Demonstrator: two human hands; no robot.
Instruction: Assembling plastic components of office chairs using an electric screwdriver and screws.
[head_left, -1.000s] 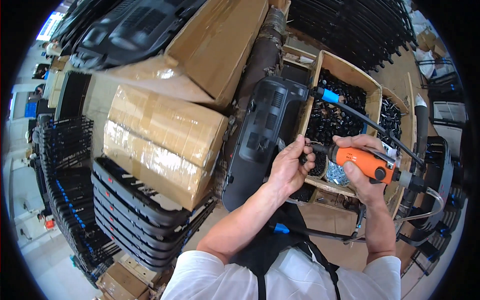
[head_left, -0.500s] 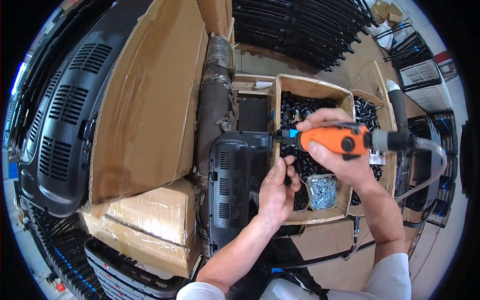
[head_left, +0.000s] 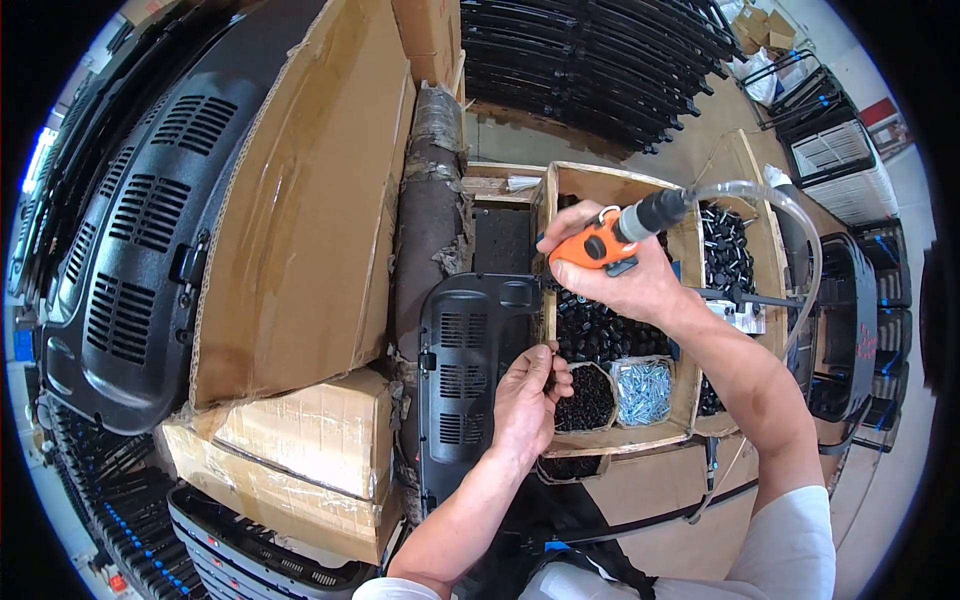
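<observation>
My right hand [head_left: 645,285] is wrapped round an orange pneumatic screwdriver [head_left: 590,246], with a clear air hose [head_left: 800,210] running from its back end. The tool tilts down to the left above the wooden parts box, and its tip is hidden by my hand. In front of me lies a black plastic panel [head_left: 455,390] with slotted vents. At its right edge my left hand [head_left: 522,408] is closed, thumb against fingers; what it pinches, if anything, is too small to make out.
The wooden box [head_left: 630,440] holds black plastic parts [head_left: 595,335], small black screws [head_left: 583,400], silver screws [head_left: 643,392] and black bolts [head_left: 727,250]. A wrapped roll [head_left: 432,210] and tall cardboard [head_left: 300,220] stand left of the panel. Black frames [head_left: 590,50] are stacked at the far side.
The screwdriver has swung from nearly level at the panel's upper right corner to a tilt, its back end raised. My left hand has moved left and slightly nearer to me.
</observation>
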